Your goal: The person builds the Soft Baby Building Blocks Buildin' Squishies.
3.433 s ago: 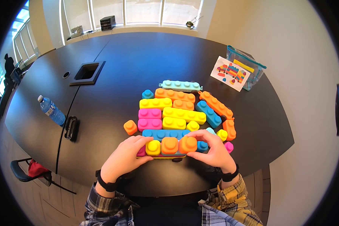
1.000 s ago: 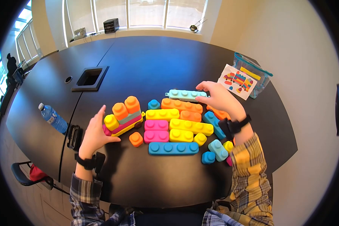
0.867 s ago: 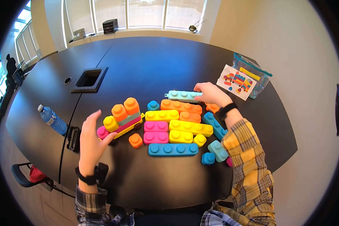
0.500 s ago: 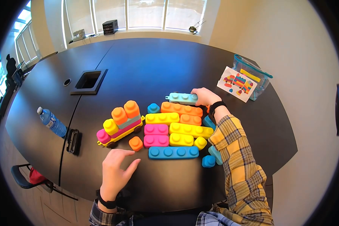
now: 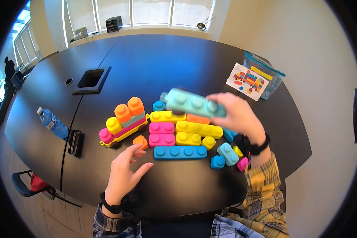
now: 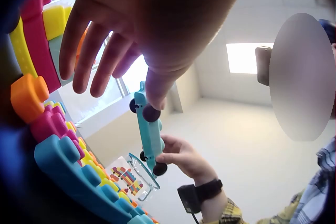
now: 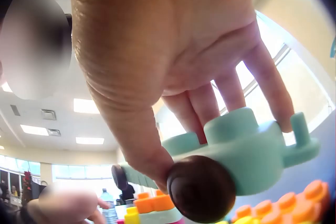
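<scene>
My right hand (image 5: 242, 115) grips a light teal wheeled block base (image 5: 192, 104) by its right end, thumb on one side and fingers on the other. It is lifted above the blocks, and its dark wheels (image 7: 202, 188) and end hook show in the right wrist view. My left hand (image 5: 125, 172) hovers over the near part of the table, fingers relaxed and holding nothing. Close to its fingertips sits a small orange block (image 5: 140, 142). Beyond stands a block car (image 5: 125, 125) on a yellow wheeled base, with magenta, grey, yellow and orange blocks stacked on it.
Several loose blocks lie in the middle, among them a long blue block (image 5: 180, 152) and a long yellow block (image 5: 198, 129). A picture card (image 5: 248, 81) leans on a clear bag (image 5: 271, 79) at the back right. On the left are a water bottle (image 5: 52, 123) and a black case (image 5: 75, 142).
Earlier both hands worked on the block car, which now stands at the left. My right hand has since reached the teal wheeled base and raised it toward me. My left hand has let go of the car.
</scene>
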The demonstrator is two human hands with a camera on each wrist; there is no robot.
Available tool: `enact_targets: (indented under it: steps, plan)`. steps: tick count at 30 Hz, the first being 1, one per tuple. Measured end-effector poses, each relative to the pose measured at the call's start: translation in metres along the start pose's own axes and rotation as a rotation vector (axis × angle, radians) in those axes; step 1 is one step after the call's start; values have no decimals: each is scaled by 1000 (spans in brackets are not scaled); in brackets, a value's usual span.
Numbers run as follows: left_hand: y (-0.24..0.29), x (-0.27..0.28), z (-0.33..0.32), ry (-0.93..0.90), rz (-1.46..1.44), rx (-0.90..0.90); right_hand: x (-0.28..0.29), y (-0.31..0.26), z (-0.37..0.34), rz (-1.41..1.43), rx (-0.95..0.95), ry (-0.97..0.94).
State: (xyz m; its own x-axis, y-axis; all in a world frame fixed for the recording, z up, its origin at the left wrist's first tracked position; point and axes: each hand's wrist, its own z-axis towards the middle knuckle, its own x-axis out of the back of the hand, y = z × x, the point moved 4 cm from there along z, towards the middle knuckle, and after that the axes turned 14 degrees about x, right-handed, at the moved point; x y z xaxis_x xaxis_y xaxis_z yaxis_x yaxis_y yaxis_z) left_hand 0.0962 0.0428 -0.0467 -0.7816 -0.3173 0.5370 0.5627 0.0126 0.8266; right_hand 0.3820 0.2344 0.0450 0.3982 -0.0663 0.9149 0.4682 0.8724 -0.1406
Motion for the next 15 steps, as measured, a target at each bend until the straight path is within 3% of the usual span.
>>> enact_targets:
  steps: [1,8,10,15]
  plan:
    - [0,0,0,-46,-7,1,-3,-17,-12,18,102,45]
    - [-4,-6,-8,-202,-58,165,-52,-91,-81,149,107,-208]
    - [11,-12,-14,-304,133,-26,-66,-102,-90,178,78,-222]
    - [8,-30,-21,-356,255,-141,-94,-112,-101,129,8,-268]
